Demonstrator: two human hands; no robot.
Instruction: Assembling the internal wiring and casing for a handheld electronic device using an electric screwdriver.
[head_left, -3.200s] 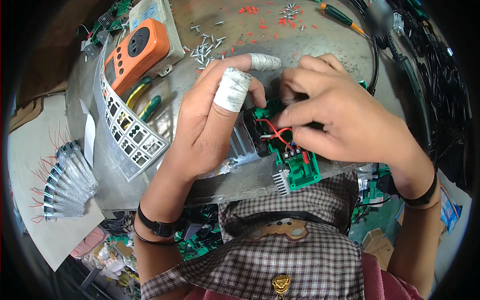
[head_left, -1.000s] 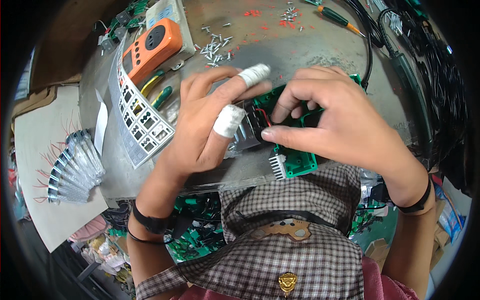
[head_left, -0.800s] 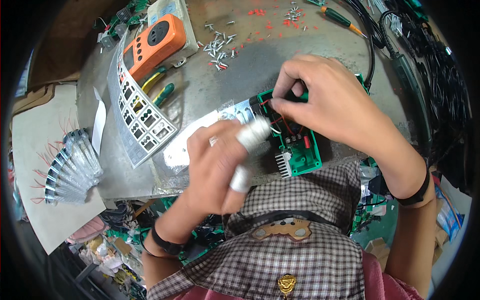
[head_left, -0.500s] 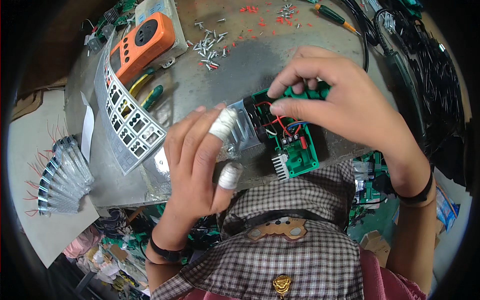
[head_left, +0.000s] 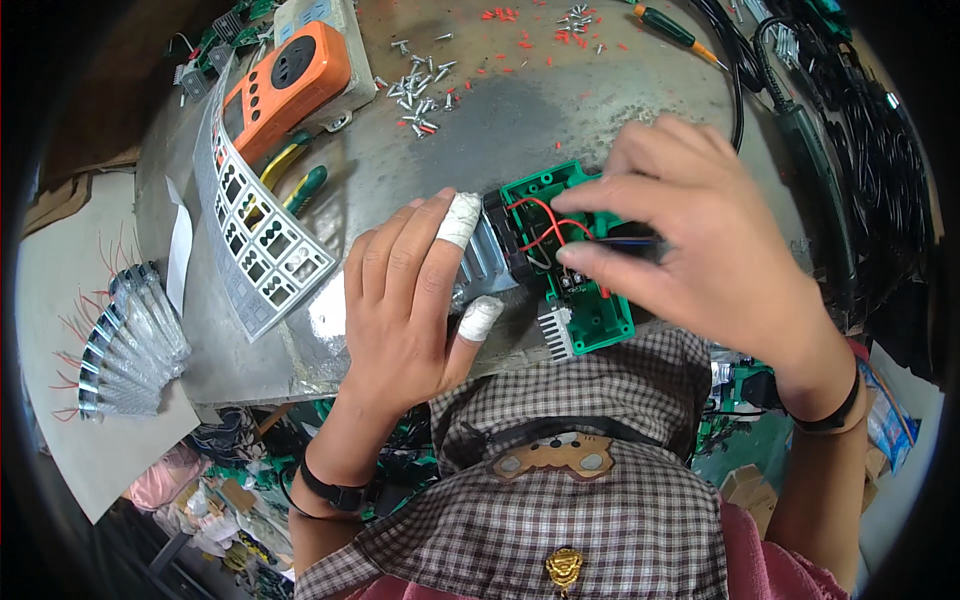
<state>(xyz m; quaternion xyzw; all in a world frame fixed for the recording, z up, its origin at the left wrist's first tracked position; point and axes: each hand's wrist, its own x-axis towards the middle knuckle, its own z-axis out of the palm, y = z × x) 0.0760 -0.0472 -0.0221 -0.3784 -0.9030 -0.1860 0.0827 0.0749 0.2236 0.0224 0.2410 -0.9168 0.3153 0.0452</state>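
A green plastic housing [head_left: 606, 325] lies opened on the bench, with red wires [head_left: 545, 232], small terminals and a grey finned heat sink [head_left: 555, 332] at its near left corner. From its left side sticks out a shiny metal tube [head_left: 487, 262]. My left hand [head_left: 400, 310], white tape around its index fingertip and thumb, holds this tube between thumb and fingers. Over the housing hovers my right hand [head_left: 705, 230], index finger and thumb apart beside the red wires. It hides the housing's right part and is slightly blurred.
Loose screws [head_left: 420, 92] and red bits lie farther back. On the left are a label sheet [head_left: 262, 245], pliers [head_left: 303, 190], an orange meter [head_left: 290, 85] and several wired tubes [head_left: 130, 345]. A screwdriver [head_left: 675, 32] and black cables [head_left: 880, 180] lie right.
My left hand has shifted right and closed about the metal tube. My right hand has moved to the right and lower, its thumb and index finger farther apart. The red wires now stand more exposed.
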